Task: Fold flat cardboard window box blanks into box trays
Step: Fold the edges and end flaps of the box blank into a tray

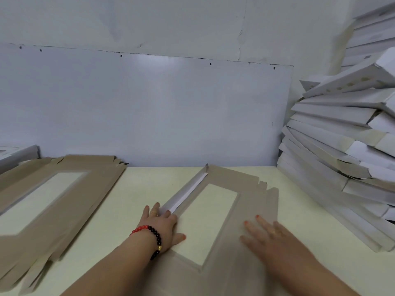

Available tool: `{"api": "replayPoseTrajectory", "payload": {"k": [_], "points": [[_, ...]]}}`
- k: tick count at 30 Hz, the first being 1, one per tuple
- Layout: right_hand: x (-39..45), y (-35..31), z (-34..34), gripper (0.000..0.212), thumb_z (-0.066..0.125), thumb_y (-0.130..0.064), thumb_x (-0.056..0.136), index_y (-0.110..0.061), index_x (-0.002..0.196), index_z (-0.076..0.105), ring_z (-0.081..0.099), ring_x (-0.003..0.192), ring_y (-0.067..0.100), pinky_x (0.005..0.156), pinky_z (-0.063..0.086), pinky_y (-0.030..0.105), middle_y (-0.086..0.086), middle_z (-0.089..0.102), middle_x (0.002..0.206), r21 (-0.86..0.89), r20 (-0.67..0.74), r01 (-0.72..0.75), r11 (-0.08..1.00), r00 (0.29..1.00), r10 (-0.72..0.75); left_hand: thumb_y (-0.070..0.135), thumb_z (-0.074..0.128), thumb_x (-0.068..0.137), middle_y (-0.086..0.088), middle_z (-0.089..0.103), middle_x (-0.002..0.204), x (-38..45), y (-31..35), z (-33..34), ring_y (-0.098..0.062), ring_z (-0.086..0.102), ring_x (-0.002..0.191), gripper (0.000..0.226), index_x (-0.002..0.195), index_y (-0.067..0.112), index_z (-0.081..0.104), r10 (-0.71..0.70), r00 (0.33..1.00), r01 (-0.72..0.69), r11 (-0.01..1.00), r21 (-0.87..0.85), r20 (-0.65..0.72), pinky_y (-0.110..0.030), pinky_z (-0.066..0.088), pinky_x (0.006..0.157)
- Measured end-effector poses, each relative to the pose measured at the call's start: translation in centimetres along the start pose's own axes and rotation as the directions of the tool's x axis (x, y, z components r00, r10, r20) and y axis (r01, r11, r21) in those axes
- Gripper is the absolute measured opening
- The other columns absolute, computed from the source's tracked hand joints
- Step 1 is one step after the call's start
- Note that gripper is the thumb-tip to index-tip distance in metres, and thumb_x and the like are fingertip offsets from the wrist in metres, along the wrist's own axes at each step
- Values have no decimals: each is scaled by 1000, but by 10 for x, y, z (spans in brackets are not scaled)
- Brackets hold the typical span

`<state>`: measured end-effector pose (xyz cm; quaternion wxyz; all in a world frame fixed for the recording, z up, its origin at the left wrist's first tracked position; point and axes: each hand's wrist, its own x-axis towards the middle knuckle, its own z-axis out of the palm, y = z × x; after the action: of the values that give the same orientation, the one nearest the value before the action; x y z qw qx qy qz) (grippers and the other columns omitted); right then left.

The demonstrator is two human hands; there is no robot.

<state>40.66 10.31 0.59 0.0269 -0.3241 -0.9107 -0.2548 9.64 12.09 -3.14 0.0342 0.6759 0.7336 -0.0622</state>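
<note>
At the far left we see a stack of flat brown blanks (64, 201) lying on the pale table (145, 189), each with a rectangular window cut out, the top one reaching back almost to the wall. A grey edge of something sits behind the stack in the left corner; we cannot tell what it is.

Moving toward the middle, our left hand (162, 227) presses down on the left side of the blank being worked (245, 201). Its fingers are spread and nearly straight, gripping nothing; the fingertips lie on the long side flap (188, 195), which is folded over inward so its white underside shows along the window's left edge. A bracelet of red and dark beads (149, 236) circles that wrist, and a ring shows on one finger.

The blank itself lies flat on the table in front of us, angled toward the back right, with the table visible through its window.

Our right hand (271, 236) rests flat on the blank's right border, fingers straight and spread, holding nothing.

At the far right a tall, leaning pile of folded white trays (342, 146) stands against the wall.
</note>
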Motion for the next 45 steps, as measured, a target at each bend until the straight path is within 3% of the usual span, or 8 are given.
{"api": "replayPoseTrajectory", "payload": {"k": [3,7,10,13,17,27,34,45], "points": [[-5,39,27,65,52,-14,88,-35,146,35,14,148,29,117,18,45,1,15,162,-15,134,-65,998,989,67,72,32,87,9,34,149,-2,2,-1,-33,-4,148,65,134,29,42,18,1000,-18,1000,10,-6,-54,-12,115],[9,38,24,60,87,-32,39,-33,98,74,63,113,10,95,51,37,-14,70,109,73,207,-78,994,976,62,51,40,93,4,40,143,-5,14,-13,-34,0,147,39,123,30,56,21,997,-15,997,77,-74,-57,-12,114],[19,20,31,32,75,-25,65,-30,96,70,65,103,5,109,39,36,-11,70,100,72,224,11,997,974,-27,26,43,94,-4,52,129,-14,38,-25,-32,31,135,31,120,22,61,6,998,1,994,109,-60,-46,21,115],[27,-4,22,26,83,-32,40,-29,53,62,57,44,5,79,58,30,-13,55,50,31,129,49,998,990,-52,55,44,89,-4,62,115,-34,64,-37,-25,55,112,47,114,19,64,64,997,-58,985,-165,32,-34,47,94],[33,-36,15,6,59,-33,54,-28,51,61,52,40,6,67,57,22,-11,53,48,3,-50,88,996,995,-87,91,44,56,6,63,116,-65,78,-55,-17,59,106,87,115,29,62,189,954,-121,952,-281,231,-35,48,94],[40,-51,22,40,86,-34,24,-28,54,61,54,44,6,37,36,14,-13,55,51,209,28,-93,973,996,89,8,36,94,-16,53,131,-92,64,-28,-35,52,120,33,125,8,48,230,970,-240,960,143,81,-42,41,97],[22,8,12,23,36,-16,92,-26,111,44,55,89,30,67,30,33,7,62,108,258,288,-183,949,952,105,6,40,90,-15,60,116,-86,48,-36,-36,57,108,32,120,15,43,204,978,-207,964,170,31,-38,44,84],[59,33,16,49,30,-74,88,-28,87,48,49,76,20,66,35,28,-9,52,76,277,372,-321,906,905,207,65,45,87,-4,61,108,-40,39,-45,-28,58,98,50,112,22,48,64,998,-64,997,46,12,-33,37,69]]}}
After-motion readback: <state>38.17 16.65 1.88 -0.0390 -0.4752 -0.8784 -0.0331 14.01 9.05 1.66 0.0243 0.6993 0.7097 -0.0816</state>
